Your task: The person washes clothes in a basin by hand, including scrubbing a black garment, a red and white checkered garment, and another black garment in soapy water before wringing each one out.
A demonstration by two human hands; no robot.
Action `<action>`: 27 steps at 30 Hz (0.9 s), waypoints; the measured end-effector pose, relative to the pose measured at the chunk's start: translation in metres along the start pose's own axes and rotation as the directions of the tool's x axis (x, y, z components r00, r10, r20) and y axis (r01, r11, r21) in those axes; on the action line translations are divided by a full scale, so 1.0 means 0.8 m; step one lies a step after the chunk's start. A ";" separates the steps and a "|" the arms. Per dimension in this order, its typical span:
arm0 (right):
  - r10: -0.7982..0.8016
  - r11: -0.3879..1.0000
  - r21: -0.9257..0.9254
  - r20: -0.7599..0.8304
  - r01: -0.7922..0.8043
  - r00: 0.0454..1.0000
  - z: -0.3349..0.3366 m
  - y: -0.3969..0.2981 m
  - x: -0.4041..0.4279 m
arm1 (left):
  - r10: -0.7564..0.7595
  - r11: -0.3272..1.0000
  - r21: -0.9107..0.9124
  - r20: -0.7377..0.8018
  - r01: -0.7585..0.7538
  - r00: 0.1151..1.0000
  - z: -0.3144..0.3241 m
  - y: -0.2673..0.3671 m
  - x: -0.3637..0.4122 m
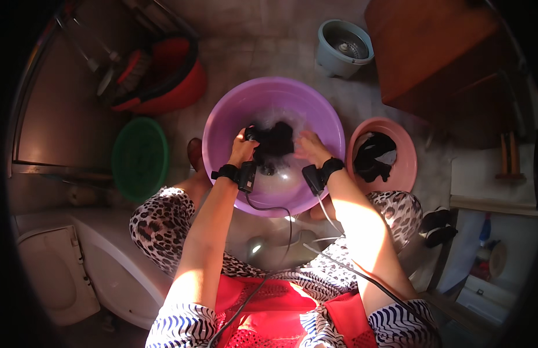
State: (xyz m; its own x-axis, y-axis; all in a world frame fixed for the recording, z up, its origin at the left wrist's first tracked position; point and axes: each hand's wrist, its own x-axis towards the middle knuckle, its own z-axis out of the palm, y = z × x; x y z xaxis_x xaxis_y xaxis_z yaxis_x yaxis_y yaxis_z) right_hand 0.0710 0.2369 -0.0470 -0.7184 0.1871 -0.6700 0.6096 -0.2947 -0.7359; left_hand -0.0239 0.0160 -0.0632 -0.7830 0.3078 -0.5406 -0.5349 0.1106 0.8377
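A black cloth (pixel 275 141) lies bunched in sudsy water inside a purple plastic basin (pixel 323 102) in front of me. My left hand (pixel 244 147) grips the cloth's left edge, thumb and fingers closed around a fold. On the other side of the cloth, my right hand (pixel 311 147) hovers at the basin's right part with its fingers apart; it is slightly blurred, and I see nothing held in it. Black straps with small boxes and cables are worn on both wrists.
At right stands a pink basin (pixel 406 161) holding black and white cloth (pixel 375 156). A green basin (pixel 140 161) and a red bucket (pixel 195 87) are at left. Beyond stand a light-blue spin-mop bucket (pixel 327 56) and a brown cabinet (pixel 425 48). Cables (pixel 290 226) cross my lap.
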 end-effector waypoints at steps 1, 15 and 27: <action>0.121 0.986 0.112 0.055 -0.127 0.991 -0.007 0.020 0.007 | -0.005 1.000 0.004 0.011 0.005 1.000 0.013 0.014 -0.007; -0.388 0.837 0.516 0.323 0.183 0.863 0.059 0.036 -0.047 | 0.216 0.966 -0.251 0.661 -0.060 0.719 0.017 0.176 -0.166; -0.342 0.771 0.625 0.241 0.125 0.908 0.074 -0.044 -0.158 | -0.225 0.688 -0.505 0.535 0.522 0.814 0.019 0.064 -0.101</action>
State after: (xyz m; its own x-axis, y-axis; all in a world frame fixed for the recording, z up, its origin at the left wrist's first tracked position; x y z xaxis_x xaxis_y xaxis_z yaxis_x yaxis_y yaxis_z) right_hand 0.1206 0.1685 0.0695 -0.9418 0.0451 -0.3331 0.1709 -0.7892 -0.5899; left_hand 0.0167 0.0109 0.0243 -0.3469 0.7313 -0.5872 -0.9368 -0.2402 0.2543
